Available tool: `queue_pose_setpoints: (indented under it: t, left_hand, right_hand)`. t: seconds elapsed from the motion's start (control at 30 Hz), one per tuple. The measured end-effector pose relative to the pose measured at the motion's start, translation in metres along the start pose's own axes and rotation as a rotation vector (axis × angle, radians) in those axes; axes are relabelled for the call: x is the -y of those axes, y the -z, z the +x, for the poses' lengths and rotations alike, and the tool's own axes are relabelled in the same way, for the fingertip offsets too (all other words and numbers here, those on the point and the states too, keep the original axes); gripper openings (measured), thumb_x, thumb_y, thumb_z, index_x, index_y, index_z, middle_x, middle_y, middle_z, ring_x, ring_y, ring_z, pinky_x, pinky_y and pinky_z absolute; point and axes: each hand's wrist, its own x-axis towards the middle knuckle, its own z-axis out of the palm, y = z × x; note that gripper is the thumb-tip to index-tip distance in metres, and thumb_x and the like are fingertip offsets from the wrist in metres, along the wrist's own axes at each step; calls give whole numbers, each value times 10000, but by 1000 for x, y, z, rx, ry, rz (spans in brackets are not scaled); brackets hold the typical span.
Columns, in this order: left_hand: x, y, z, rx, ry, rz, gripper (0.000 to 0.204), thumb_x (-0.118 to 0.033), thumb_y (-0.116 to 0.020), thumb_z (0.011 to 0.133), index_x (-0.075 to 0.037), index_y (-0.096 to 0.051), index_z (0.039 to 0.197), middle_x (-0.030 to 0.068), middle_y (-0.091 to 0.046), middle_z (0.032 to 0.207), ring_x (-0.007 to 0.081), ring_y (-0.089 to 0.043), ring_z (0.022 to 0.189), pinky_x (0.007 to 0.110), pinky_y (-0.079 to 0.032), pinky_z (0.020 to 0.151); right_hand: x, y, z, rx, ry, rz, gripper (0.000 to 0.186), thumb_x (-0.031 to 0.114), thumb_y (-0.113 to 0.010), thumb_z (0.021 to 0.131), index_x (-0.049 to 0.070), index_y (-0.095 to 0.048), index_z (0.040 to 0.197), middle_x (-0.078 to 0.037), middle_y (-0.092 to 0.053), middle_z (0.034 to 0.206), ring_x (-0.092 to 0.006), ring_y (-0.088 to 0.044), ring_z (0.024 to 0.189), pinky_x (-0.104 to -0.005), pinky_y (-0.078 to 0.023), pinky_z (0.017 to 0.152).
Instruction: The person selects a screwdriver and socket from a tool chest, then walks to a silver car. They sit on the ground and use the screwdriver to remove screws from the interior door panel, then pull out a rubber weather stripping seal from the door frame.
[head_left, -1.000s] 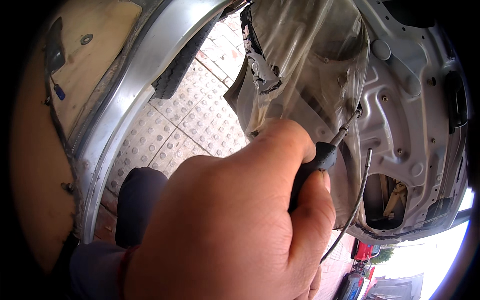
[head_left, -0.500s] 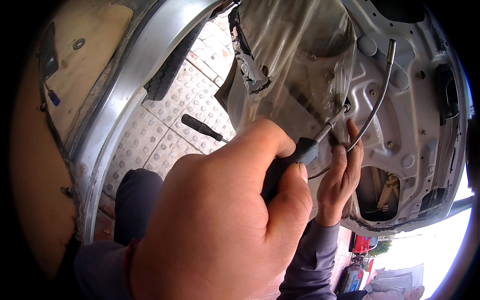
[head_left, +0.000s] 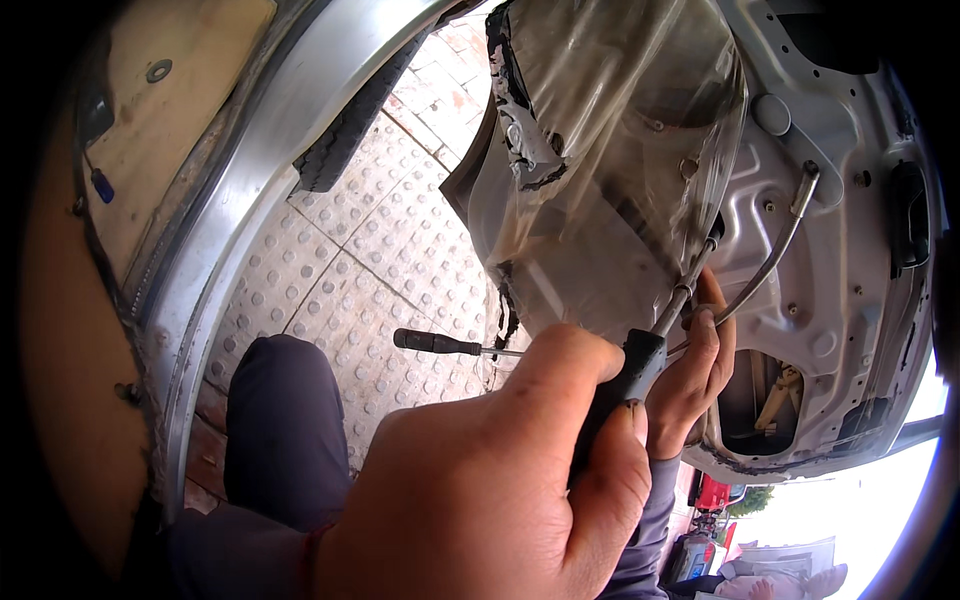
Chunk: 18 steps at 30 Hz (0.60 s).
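My left hand is closed round the black handle of a screwdriver-like tool, thumb and forefinger along its sides. Its thick metal shaft reaches up to the bare car door, at the edge of a clear plastic film. Just beyond, my right hand pinches a bendable metal shaft with a bright tubular tip, curving up over the door. Another black handle with a thin metal shaft pokes out left of my left hand. My left hand hides whether it joins the bendable shaft.
A bare metal door frame curves down the left, beside a tan panel. Studded paving lies below, with my knee over it. Lower right, parked vehicles and a person show in the background.
Both hands and the tools sit lower and further right in the picture, and the door has shifted right. The loose black handle now lies more level. Both grips persist.
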Motion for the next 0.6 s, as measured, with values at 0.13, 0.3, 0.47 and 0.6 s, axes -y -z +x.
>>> queue_pose_setpoints:
  t: [0.13, 0.3, 0.47, 0.6]
  left_hand:
    - [12, 10, -6, 65, -102, 132, 227, -119, -641, 948, 8, -585, 1127, 155, -654, 692, 237, -667, 602, 354, -515, 557]
    - [21, 18, -13, 86, -38, 176, 260, -143, -680, 958, 70, -628, 1098, 74, -671, 716, 59, -607, 660, 232, -464, 610]
    - [30, 24, -14, 117, -104, 137, 311, -141, -666, 940, 13, -560, 1189, 166, -651, 682, 295, -682, 609, 398, -524, 559]
    - [39, 29, -18, 28, -171, 98, 312, -174, -644, 958, 39, -565, 1172, 164, -651, 689, 238, -640, 559, 366, -512, 542]
  right_hand:
    - [-10, 0, 2, 13, -40, 91, 499, 263, -404, 1009, -46, -587, 1357, -133, -667, 1265, -166, -591, 1078, -268, -388, 886]
    - [-13, 0, 0, -10, -51, 78, 512, 241, -399, 984, -68, -591, 1343, -130, -681, 1245, -141, -577, 1047, -261, -364, 839]
    - [-5, -3, 3, -34, -48, 77, 516, 219, -371, 973, -68, -593, 1339, -152, -674, 1259, -169, -586, 1083, -271, -366, 866]
    - [-7, -13, 3, -16, -53, 231, 508, 208, -373, 972, -71, -594, 1334, -186, -655, 1291, -201, -590, 1119, -289, -379, 919]
